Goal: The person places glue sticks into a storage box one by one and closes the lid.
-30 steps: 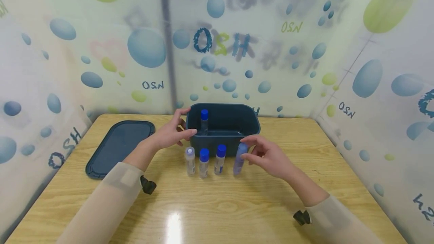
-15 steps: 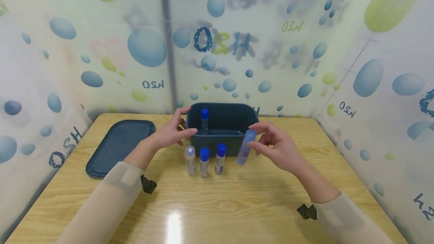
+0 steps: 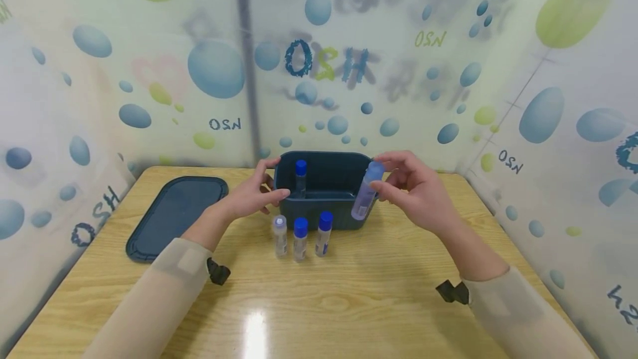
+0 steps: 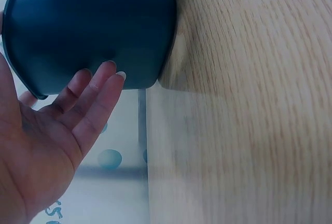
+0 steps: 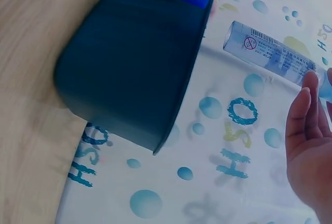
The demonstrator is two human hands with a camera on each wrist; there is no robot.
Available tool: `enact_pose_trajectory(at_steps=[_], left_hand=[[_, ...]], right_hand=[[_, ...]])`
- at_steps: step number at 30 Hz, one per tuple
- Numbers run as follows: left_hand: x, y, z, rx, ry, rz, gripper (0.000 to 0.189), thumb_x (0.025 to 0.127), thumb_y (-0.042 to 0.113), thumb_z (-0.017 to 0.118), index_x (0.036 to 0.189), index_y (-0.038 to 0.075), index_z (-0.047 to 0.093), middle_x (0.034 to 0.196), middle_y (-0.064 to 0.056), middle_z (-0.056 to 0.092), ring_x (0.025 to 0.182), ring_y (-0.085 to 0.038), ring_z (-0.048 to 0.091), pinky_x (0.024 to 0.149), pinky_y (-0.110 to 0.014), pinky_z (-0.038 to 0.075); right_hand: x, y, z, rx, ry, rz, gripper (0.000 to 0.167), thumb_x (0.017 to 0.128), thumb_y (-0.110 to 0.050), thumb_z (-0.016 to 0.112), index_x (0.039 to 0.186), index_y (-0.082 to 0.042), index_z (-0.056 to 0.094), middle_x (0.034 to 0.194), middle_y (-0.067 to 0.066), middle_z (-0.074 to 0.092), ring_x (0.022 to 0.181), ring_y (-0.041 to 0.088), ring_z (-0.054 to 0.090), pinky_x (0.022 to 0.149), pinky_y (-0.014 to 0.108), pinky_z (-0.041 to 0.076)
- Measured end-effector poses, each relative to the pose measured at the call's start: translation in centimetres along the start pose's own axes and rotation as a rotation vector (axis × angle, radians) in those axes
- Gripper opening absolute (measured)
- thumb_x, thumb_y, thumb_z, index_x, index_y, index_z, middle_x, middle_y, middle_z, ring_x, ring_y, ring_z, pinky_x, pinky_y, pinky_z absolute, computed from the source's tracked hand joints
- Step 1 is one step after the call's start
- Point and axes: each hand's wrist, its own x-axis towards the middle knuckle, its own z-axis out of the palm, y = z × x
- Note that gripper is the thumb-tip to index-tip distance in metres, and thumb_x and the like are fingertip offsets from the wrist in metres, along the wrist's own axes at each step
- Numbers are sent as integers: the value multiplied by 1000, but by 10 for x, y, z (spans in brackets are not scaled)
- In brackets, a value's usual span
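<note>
A dark blue plastic box [image 3: 329, 212] stands at the table's back. My left hand [image 3: 249, 195] rests at its left end, thumb by the front rim; in the left wrist view, nearly straight fingers touch the end wall [image 4: 93, 32]. With thumb and fingertips my right hand [image 3: 418, 190] pinches the top of a bluish, tube-shaped liquid glue bottle [image 3: 366, 201]. It tilts in front of the box's right end, and its printed label [image 5: 285, 58] shows in the right wrist view. Inside the box at the left, a blue-capped glue bottle [image 3: 301, 177] stands upright.
Three glue bottles stand before the box: one pale-capped [image 3: 281, 237] and two blue-capped, one in the middle [image 3: 300, 241] and one right [image 3: 323, 235]. A dark blue lid [image 3: 179, 218] lies at the table's left. Patterned curtains [image 3: 399, 98] enclose the wooden table [image 3: 324, 303].
My right hand has lifted the bluish glue bottle off the table, moving it up and rightward beside the box's right end. My left hand has stayed at the box.
</note>
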Motion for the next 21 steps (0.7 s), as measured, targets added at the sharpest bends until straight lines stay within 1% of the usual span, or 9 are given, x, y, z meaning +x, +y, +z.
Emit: enact_pose_trajectory(at_steps=[5,11,15,18,21], left_hand=[[0,0,1,6,5,-4,93,108,45,70,175,34,5,116,-20,58,99,-32,73,84,-47,66],[0,1,1,8,6,-6,93,109,44,69,175,33,5,116,-20,58,100,-33,73,85,-47,66],[0,2,2,5,2,-5,93,109,44,69,175,33,5,116,-20,57,100,-33,73,84,-47,67],[0,2,1,7,4,-8,93,109,44,69,175,33,5,116,-20,57,100,-32,73,84,-47,66],[0,2,1,8,6,-9,92,109,43,69,175,33,4,116,-20,57,99,-32,72,85,-47,67]], right_hand=[[13,-6,-4,-3,30,-1,50,93,15,77,138,1,64,106,-8,74,72,12,69,64,23,57],[24,-8,-5,-13,61,34,46,95,9,79,138,-1,66,105,-8,74,75,18,69,63,23,54],[31,-8,-6,-44,75,63,43,98,3,79,138,-5,66,106,-9,74,76,16,68,63,23,52],[36,-6,-5,-67,77,84,42,100,-2,79,139,-7,66,108,-9,73,78,14,68,65,23,53],[42,-4,-5,-82,83,103,41,101,-6,79,140,-8,66,110,-6,73,80,14,69,69,22,57]])
